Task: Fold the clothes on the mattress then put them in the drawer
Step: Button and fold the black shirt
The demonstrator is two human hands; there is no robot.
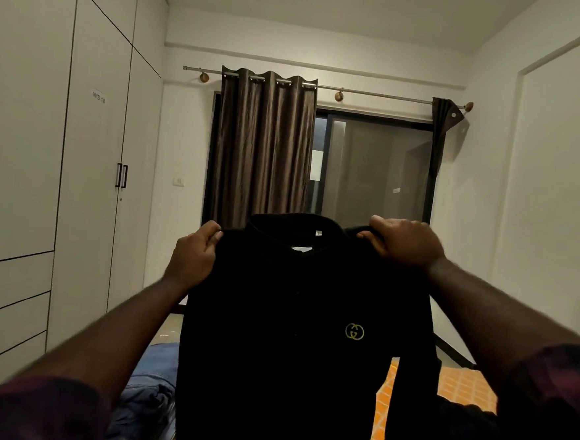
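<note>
Black polo shirt (290,340) — shoulders pinched in left hand (195,258), right hand (405,243)

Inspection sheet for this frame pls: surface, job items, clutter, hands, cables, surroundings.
Surface: mattress in orange checked cover, mostly hidden behind the shirt.
Job's things: black collared shirt with a gold chest emblem, held up unfolded and hanging; crumpled blue denim garment lying low, left of the shirt; white wardrobe drawers at far left, apparently closed.
Clutter: nothing seen.
Grippers: left hand pinches one shoulder of the shirt; right hand grips the other.
Cables: nothing seen.
Surroundings: brown pleated curtain, dark sliding glass door, white wall switch.
</note>
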